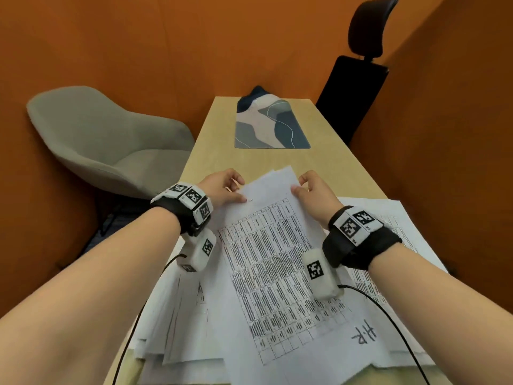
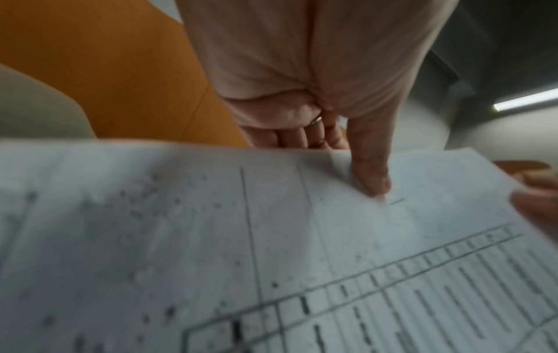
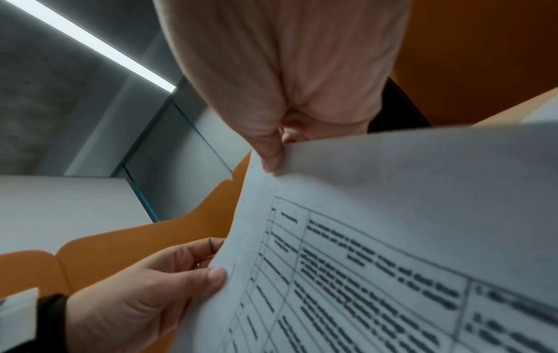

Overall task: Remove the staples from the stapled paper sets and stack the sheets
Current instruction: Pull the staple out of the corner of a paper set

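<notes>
- While you hold the set up over the loose sheets on the table, both hands grip its far edge, one at each corner.
- Your left hand pinches the far left corner: the thumb lies flat on top and the other fingers curl underneath.
- Your right hand pinches the far right corner in the same way, thumb on top and fingers behind the paper.
- The staple sits in that left corner, just beside the tip of your left thumb, on the side toward your right hand. It is a short dark line, slanted across the corner.
- The left hand is the nearer one, almost touching the staple; the right hand is well apart from it, across the width of the page.
- I judge the staple is not yet removed, because the sheets hang together as one.
- I see no staple remover, so the next move probably needs a fingernail under the staple; take care not to tear the corner.
</notes>
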Available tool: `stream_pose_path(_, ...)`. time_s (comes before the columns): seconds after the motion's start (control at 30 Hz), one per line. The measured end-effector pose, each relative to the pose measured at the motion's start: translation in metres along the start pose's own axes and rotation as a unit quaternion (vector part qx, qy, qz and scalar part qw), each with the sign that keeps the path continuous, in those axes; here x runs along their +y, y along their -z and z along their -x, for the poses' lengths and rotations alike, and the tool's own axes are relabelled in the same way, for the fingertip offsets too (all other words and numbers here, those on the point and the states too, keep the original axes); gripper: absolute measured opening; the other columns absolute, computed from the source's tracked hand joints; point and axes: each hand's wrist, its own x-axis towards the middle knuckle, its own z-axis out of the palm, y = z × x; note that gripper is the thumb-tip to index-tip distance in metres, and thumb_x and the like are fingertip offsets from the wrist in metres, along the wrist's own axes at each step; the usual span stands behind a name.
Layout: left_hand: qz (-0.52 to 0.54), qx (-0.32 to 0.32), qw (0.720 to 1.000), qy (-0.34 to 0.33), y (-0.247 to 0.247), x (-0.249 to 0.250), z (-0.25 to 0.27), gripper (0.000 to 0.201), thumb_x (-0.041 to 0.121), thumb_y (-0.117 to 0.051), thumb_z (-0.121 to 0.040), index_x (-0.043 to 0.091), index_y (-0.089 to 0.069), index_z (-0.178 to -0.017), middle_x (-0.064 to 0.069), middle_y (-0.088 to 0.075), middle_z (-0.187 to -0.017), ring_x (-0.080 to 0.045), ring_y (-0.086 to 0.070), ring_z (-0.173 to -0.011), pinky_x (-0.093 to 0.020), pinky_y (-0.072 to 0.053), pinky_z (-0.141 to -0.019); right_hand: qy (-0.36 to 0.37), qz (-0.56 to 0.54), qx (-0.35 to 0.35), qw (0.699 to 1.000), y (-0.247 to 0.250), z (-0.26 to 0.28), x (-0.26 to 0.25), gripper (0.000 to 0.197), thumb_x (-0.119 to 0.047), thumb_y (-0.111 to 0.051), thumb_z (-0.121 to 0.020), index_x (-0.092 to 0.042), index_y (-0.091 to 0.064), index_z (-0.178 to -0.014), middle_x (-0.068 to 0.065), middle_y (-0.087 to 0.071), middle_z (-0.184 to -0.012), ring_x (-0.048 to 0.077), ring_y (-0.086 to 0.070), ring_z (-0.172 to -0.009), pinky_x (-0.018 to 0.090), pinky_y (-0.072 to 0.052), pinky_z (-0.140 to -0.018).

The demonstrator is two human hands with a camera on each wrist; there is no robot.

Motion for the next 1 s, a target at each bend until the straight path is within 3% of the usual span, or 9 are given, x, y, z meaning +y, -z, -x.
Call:
stream_pose_path(0.1,0.018,-0.029,0.999,-0.007,0.008,0.012,0.019,0.015,0.011,-0.062,-0.087,0.018,-0.059,-0.101,0.007,-0.055,-0.080,-0.002,-0.050,-0.069,-0.008,-0.040,-0.062,-0.028,0.026,-0.042,0.998,0.005,0.008,0.000,0.034,-0.014,-0.057,-0.090,-0.011,-0.040,-0.120,0.016,-0.060,-0.115,0.032,-0.059,-0.104,0.047,-0.047,-0.092)
stream_pose_path(0.23,0.069,0.004,0.998,0.003,0.011,0.016,0.044,0.006,0.011,-0.056,-0.091,0.014,-0.061,-0.094,0.003,-0.062,-0.082,-0.009,-0.055,-0.070,-0.022,-0.043,-0.070,-0.060,0.132,-0.143,0.979,0.022,0.021,-0.001,0.056,-0.008,-0.070,-0.079,-0.003,-0.047,-0.130,0.015,-0.057,-0.127,0.032,-0.056,-0.113,0.048,-0.045,-0.098)
stream_pose_path(0.4,0.133,0.012,0.990,0.051,-0.009,0.016,0.076,0.020,0.002,-0.059,-0.086,0.019,-0.058,-0.076,0.002,-0.057,-0.070,-0.007,-0.051,-0.058,-0.020,-0.037,-0.060,-0.058,0.191,-0.138,0.970,0.045,0.042,-0.001,0.022,-0.012,-0.072,-0.080,-0.004,-0.066,-0.099,0.009,-0.065,-0.093,0.023,-0.057,-0.078,0.029,-0.045,-0.069)
stream_pose_path(0.47,0.183,0.019,0.980,0.069,-0.021,0.017,0.086,0.016,0.002,-0.066,-0.077,0.016,-0.060,-0.074,-0.005,-0.060,-0.071,-0.018,-0.052,-0.062,-0.028,-0.041,-0.064,-0.064,0.185,-0.130,0.972,0.046,0.045,0.005,0.028,-0.010,-0.073,-0.078,-0.001,-0.064,-0.103,0.007,-0.059,-0.090,0.020,-0.053,-0.077,0.024,-0.039,-0.061)
stream_pose_path(0.6,0.198,0.032,0.976,0.082,-0.042,0.021,0.101,0.007,0.016,-0.073,-0.070,0.015,-0.068,-0.076,-0.016,-0.069,-0.086,-0.026,-0.060,-0.079,-0.041,-0.048,-0.082,-0.058,0.201,-0.101,0.973,0.045,0.052,0.018,0.009,-0.015,-0.067,-0.085,-0.009,-0.064,-0.080,-0.001,-0.056,-0.072,0.016,-0.050,-0.066,0.023,-0.036,-0.055)
stream_pose_path(0.73,0.149,0.053,0.982,0.106,-0.058,0.013,0.105,0.002,0.013,-0.069,-0.079,0.012,-0.069,-0.077,-0.017,-0.070,-0.089,-0.035,-0.065,-0.087,-0.049,-0.050,-0.090,-0.102,0.358,-0.060,0.926,0.061,0.055,0.043,0.028,-0.017,-0.044,-0.097,-0.002,-0.061,-0.115,0.014,-0.063,-0.114,0.030,-0.060,-0.102,0.033,-0.049,-0.087)
stream_pose_path(0.83,0.099,0.072,0.986,0.110,-0.064,0.016,0.106,0.018,0.017,-0.068,-0.077,0.004,-0.070,-0.089,-0.019,-0.069,-0.094,-0.036,-0.064,-0.091,-0.047,-0.050,-0.088,-0.139,0.430,-0.092,0.887,0.072,0.062,0.057,0.033,-0.023,-0.042,-0.097,-0.002,-0.057,-0.117,0.015,-0.062,-0.117,0.031,-0.059,-0.105,0.036,-0.047,-0.091)
stream_pose_path(0.93,0.060,0.092,0.987,0.113,-0.067,0.019,0.104,0.017,0.012,-0.061,-0.083,0.000,-0.067,-0.092,-0.021,-0.067,-0.095,-0.035,-0.062,-0.091,-0.039,-0.048,-0.079,-0.174,0.432,-0.107,0.878,0.071,0.061,0.064,0.029,-0.017,-0.047,-0.096,0.001,-0.054,-0.118,0.017,-0.061,-0.111,0.030,-0.059,-0.095,0.033,-0.048,-0.075)
stream_pose_path(1.0,0.065,0.092,0.987,0.117,-0.069,0.020,0.106,0.016,0.014,-0.061,-0.085,0.000,-0.066,-0.089,-0.019,-0.065,-0.089,-0.033,-0.061,-0.085,-0.034,-0.045,-0.072,-0.186,0.434,-0.092,0.876,0.068,0.058,0.066,0.015,-0.014,-0.047,-0.096,-0.002,-0.056,-0.096,0.010,-0.056,-0.080,0.022,-0.051,-0.069,0.023,-0.039,-0.054)
